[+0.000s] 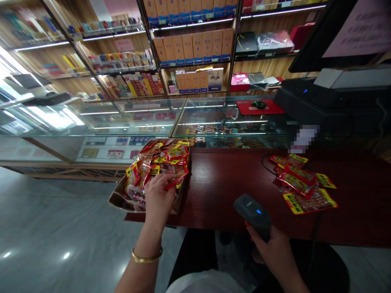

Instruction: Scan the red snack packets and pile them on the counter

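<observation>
My left hand (160, 193) is over a cardboard box (117, 200) filled with red and yellow snack packets (152, 158). Its fingers pinch one red-edged snack packet (179, 178), partly hidden by the hand. My right hand (276, 252) is closed round the handle of a dark barcode scanner (252, 212), which shows a blue light and is held above the table's near edge. To the right, a loose pile of similar snack packets (301, 181) lies on the dark red wooden table (220, 175).
Behind the table stands a glass display counter (146, 118), with a red mouse pad (244, 106) and a black mouse (259, 104) on top. A monitor (339, 36) and dark equipment occupy the right side. Shelves of boxed goods (192, 49) line the wall. A cable runs beside the pile.
</observation>
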### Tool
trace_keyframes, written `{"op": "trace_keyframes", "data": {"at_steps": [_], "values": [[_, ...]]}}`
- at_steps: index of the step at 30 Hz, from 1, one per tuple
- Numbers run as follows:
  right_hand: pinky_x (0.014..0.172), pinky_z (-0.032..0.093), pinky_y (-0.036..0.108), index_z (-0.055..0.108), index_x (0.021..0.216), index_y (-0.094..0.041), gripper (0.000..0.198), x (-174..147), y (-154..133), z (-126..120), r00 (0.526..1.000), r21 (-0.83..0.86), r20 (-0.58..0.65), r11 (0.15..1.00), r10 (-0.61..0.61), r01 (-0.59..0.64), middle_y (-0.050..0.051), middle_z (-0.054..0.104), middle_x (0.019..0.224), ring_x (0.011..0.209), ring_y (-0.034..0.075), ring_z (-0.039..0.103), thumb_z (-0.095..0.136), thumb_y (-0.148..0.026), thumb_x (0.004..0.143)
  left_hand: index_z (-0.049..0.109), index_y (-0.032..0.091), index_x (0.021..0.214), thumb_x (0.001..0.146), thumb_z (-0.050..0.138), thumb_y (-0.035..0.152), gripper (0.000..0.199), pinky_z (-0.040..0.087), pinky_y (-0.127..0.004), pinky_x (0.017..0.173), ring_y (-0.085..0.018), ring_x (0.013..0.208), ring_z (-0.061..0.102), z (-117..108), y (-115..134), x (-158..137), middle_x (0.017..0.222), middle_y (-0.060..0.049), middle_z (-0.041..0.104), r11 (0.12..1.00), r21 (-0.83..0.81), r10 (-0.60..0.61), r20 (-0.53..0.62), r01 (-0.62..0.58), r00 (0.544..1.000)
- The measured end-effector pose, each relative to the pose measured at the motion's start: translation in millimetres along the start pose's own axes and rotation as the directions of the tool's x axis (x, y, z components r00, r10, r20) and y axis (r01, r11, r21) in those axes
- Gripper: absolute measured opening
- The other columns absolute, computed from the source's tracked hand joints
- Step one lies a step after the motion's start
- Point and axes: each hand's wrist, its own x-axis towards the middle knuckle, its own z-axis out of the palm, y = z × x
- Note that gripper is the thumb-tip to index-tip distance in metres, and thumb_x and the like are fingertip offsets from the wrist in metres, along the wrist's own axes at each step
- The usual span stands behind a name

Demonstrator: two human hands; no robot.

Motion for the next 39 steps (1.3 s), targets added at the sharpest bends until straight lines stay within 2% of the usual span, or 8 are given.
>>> {"op": "trace_keyframes", "data": {"at_steps": [3, 7, 11, 15, 19, 27, 32, 39], "values": [[0.072, 0.060, 0.035, 0.079, 0.091, -0.020, 0.039, 2, 1, -4, 1.000, 0.001, -0.026, 1.000, 0.003, -0.003, 0.010, 0.081, 0.078, 0.073, 0.030, 0.078, 0.066, -0.055, 0.079, 0.081, 0.031, 0.086, 0.078, 0.065, 0.010, 0.028, 0.040, -0.049, 0.109, -0.028, 0.122, 0.055, 4, 18, -4, 0.124, -0.003, 0.069, 0.966, -0.157, 0.194, -0.084, -0.205, 0.977], [0.074, 0.060, 0.035, 0.079, 0.090, -0.019, 0.039, 3, 2, -7, 0.998, 0.013, -0.055, 1.000, 0.000, 0.001, 0.009, 0.081, 0.078, 0.072, 0.029, 0.077, 0.066, -0.054, 0.080, 0.082, 0.033, 0.086, 0.082, 0.061, 0.006, 0.035, 0.038, -0.052, 0.112, -0.029, 0.134, 0.045, 37, 32, -16, 0.149, 0.000, 0.053, 0.903, -0.287, 0.306, -0.094, -0.320, 0.947], [0.070, 0.060, 0.034, 0.078, 0.086, -0.020, 0.036, 1, 1, -10, 0.998, 0.027, -0.064, 0.999, -0.019, 0.021, 0.008, 0.080, 0.074, 0.069, 0.028, 0.077, 0.066, -0.054, 0.080, 0.081, 0.028, 0.099, 0.077, 0.046, -0.005, 0.053, 0.049, -0.041, 0.105, -0.022, 0.125, 0.057, 88, 31, -29, 0.143, -0.006, 0.057, 0.797, -0.567, 0.343, 0.139, -0.209, 0.929], [0.069, 0.060, 0.033, 0.078, 0.087, -0.021, 0.035, 0, -1, -15, 0.998, 0.024, -0.063, 0.999, -0.028, 0.029, 0.008, 0.080, 0.074, 0.069, 0.028, 0.077, 0.065, -0.053, 0.082, 0.077, 0.020, 0.108, 0.070, 0.046, -0.006, 0.056, 0.048, -0.040, 0.107, -0.022, 0.120, 0.062, 117, 27, -35, 0.127, -0.011, 0.065, 0.751, -0.661, 0.264, 0.316, 0.012, 0.912], [0.071, 0.061, 0.034, 0.078, 0.090, -0.021, 0.034, 0, 1, -19, 0.999, 0.017, -0.024, 0.999, -0.043, 0.043, 0.008, 0.081, 0.078, 0.072, 0.028, 0.077, 0.063, -0.052, 0.084, 0.072, 0.017, 0.118, 0.074, 0.055, 0.001, 0.050, 0.044, -0.043, 0.112, -0.025, 0.125, 0.059, 123, 24, -32, 0.130, -0.013, 0.062, 0.734, -0.675, 0.302, 0.429, 0.080, 0.851], [0.076, 0.060, 0.036, 0.078, 0.093, -0.021, 0.032, 0, 3, -17, 0.997, -0.042, 0.049, 0.997, -0.067, 0.069, 0.007, 0.081, 0.078, 0.075, 0.028, 0.077, 0.062, -0.049, 0.085, 0.061, 0.019, 0.127, 0.071, 0.051, -0.004, 0.061, 0.032, -0.047, 0.121, -0.025, 0.146, 0.039, 126, 21, -15, 0.154, -0.013, 0.040, 0.765, -0.641, 0.278, 0.249, -0.058, 0.928], [0.078, 0.060, 0.035, 0.077, 0.100, -0.021, 0.029, 1, -2, -12, 0.991, -0.048, 0.103, 0.995, -0.084, 0.089, 0.007, 0.081, 0.085, 0.081, 0.027, 0.078, 0.062, -0.043, 0.087, 0.066, 0.019, 0.106, 0.071, 0.047, -0.003, 0.046, 0.045, -0.044, 0.110, -0.023, 0.125, 0.060, 120, 25, -4, 0.127, -0.010, 0.066, 0.713, -0.701, 0.302, 0.326, 0.014, 0.896], [0.073, 0.059, 0.034, 0.078, 0.103, -0.020, 0.032, 1, -8, -6, 0.988, -0.058, 0.141, 0.996, -0.065, 0.074, 0.009, 0.082, 0.090, 0.082, 0.028, 0.078, 0.061, -0.043, 0.088, 0.070, 0.017, 0.106, 0.068, 0.046, -0.002, 0.049, 0.050, -0.037, 0.102, -0.020, 0.110, 0.066, 115, 30, -3, 0.113, -0.008, 0.071, 0.723, -0.690, 0.295, 0.359, 0.039, 0.886]]}}
